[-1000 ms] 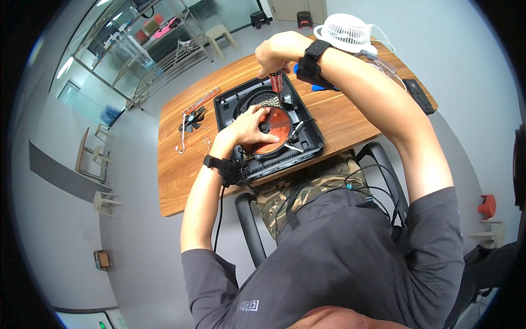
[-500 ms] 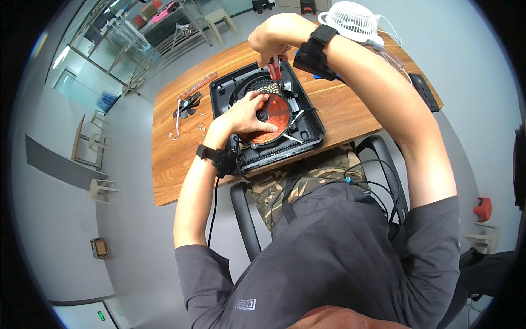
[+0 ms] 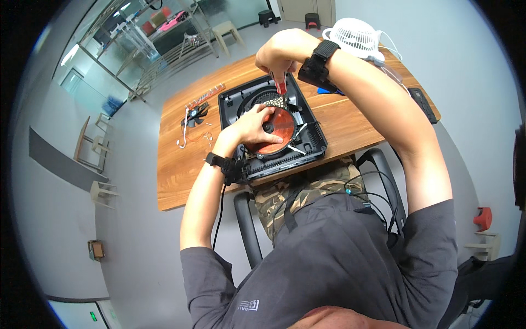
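Observation:
A black plastic housing [image 3: 314,149], like the bottom shell of an induction cooker, lies on the wooden table in front of me. My left hand [image 3: 251,127] grips a round copper-coloured coil [image 3: 282,125] with a dark centre, thumb across its face and fingers at its far edge. The coil sits over the near part of the housing, with pale wire ends beside it. Above the housing's far right part, my right hand [image 3: 280,55] is closed around the red handle of a screwdriver [image 3: 281,88], pointing down. Where its tip meets the housing is hard to make out.
A small black fan [image 3: 195,114] and loose wires lie left of the housing, near a row of small parts [image 3: 206,96]. A white fan [image 3: 352,37] stands at the far right, and a black power strip [image 3: 424,105] lies along the right edge. Something blue [image 3: 329,91] lies under my right forearm.
The whole scene has shifted slightly down and right in view. My left hand stays on the coil; my right hand still holds the screwdriver over the same part of the housing.

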Demonstrator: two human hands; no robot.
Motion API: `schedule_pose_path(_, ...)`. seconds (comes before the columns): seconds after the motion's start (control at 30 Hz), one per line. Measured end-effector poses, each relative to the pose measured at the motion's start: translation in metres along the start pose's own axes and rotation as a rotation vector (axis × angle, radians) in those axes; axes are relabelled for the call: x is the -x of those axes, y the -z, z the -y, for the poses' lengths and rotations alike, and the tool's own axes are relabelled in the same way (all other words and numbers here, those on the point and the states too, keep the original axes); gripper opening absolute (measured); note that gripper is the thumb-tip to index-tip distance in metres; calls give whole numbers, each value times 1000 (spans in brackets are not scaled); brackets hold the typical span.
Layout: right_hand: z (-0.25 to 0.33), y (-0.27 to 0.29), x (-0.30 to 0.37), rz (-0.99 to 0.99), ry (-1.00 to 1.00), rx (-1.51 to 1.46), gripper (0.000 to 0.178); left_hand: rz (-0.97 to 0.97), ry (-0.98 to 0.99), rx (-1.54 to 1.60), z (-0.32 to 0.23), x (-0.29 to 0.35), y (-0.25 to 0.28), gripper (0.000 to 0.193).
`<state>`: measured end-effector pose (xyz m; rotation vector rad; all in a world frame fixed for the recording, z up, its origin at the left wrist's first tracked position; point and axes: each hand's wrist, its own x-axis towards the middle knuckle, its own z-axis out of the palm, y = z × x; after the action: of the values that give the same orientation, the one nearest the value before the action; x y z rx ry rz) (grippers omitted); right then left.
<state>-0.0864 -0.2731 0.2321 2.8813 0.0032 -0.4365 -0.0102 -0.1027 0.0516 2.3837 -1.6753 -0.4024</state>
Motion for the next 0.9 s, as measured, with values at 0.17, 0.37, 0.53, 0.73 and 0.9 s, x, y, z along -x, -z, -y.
schedule_pose_path(0.17,1,-12,-14,-33,-78,-75,36,-7,-2,-10,0,-1,-2,108)
schedule_pose_path(0.37,3,-13,-34,-150,25,50,26,-3,5,35,4,-1,-7,114)
schedule_pose_path(0.53,9,7,-26,15,-10,75,45,-15,-3,-34,7,-2,-5,109)
schedule_pose_path(0.73,10,34,13,273,52,128,53,24,2,-12,2,0,1,110)
schedule_pose_path(0.9,-5,8,-6,296,-51,-95,44,19,0,-42,-1,-1,0,110)
